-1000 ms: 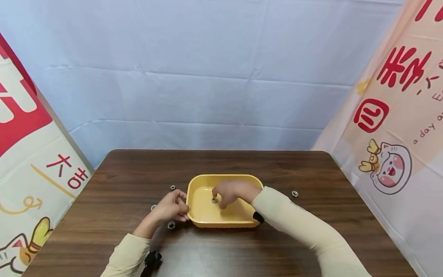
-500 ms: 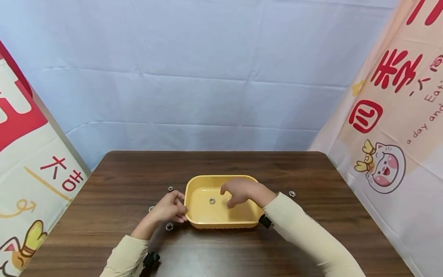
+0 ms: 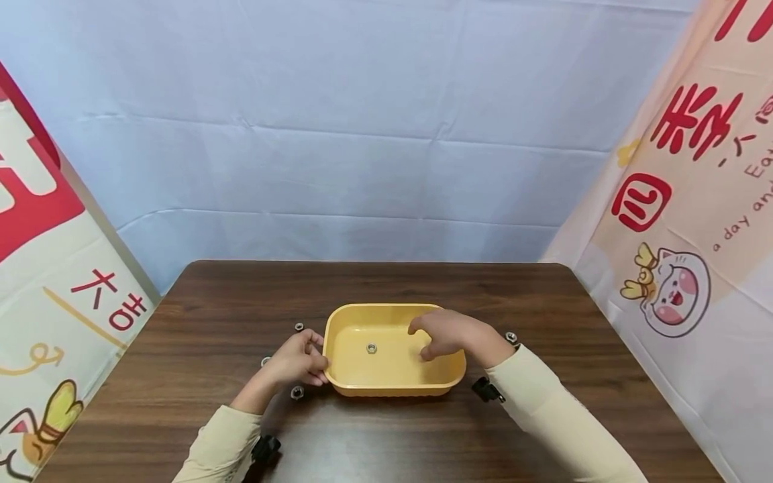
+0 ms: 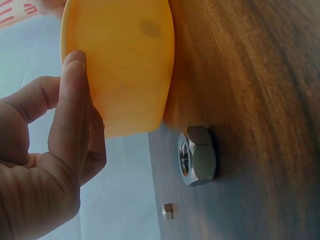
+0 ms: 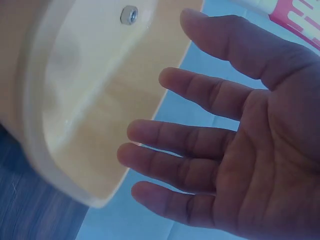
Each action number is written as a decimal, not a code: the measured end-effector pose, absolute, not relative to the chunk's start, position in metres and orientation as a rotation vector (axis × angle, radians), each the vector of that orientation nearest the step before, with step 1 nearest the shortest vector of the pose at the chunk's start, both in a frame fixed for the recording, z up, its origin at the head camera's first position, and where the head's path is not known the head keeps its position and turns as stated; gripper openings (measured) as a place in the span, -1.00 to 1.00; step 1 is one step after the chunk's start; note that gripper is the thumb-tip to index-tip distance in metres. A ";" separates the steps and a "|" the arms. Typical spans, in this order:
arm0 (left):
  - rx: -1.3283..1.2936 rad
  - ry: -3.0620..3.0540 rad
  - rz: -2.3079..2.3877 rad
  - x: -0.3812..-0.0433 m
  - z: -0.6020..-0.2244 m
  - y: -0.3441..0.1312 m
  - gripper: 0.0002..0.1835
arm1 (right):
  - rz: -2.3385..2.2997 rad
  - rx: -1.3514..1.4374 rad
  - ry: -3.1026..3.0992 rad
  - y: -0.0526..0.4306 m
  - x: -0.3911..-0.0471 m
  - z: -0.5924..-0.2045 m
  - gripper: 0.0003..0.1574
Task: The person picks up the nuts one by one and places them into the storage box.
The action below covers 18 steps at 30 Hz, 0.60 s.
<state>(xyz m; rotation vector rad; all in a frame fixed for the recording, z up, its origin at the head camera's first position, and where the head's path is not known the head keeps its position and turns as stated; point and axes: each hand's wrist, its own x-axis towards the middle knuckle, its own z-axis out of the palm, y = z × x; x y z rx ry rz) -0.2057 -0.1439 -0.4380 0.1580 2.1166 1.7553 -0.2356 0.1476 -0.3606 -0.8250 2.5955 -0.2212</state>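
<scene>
A yellow rectangular tray (image 3: 395, 390) sits on the table, with one hex nut (image 3: 371, 349) lying on its floor left of centre. My left hand (image 3: 298, 360) pinches the tray's left rim; in the left wrist view its fingers (image 4: 74, 80) lie along the rim and outer wall. Over the right part of the tray is my right hand (image 3: 447, 333), its fingers spread and nothing in them. The right wrist view shows that bare palm (image 5: 270, 150) facing the camera, with the nut (image 5: 129, 15) in the tray beyond the fingertips.
Close to the left hand lie a hex nut (image 3: 297, 392), another nut (image 3: 265, 361) partly hidden by the hand, and a smaller one (image 3: 299, 327) farther back. A further nut (image 3: 511, 337) lies right of the tray, beside the right wrist. A pale cloth (image 3: 338, 174) hangs behind the table.
My right hand has drawn away from the nut in the tray toward the right, its fingers now apart from it. The nut stays on the tray floor. My left hand keeps its place.
</scene>
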 end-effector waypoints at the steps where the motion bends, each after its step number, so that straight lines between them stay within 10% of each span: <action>1: 0.156 2.121 1.753 -0.206 -0.438 -0.144 -0.57 | -0.229 -0.818 2.600 0.150 -0.235 -0.360 -0.43; 18: 0.173 2.116 1.739 -0.205 -0.437 -0.142 -0.57 | -0.245 -0.731 2.707 0.194 -0.228 -0.349 -0.38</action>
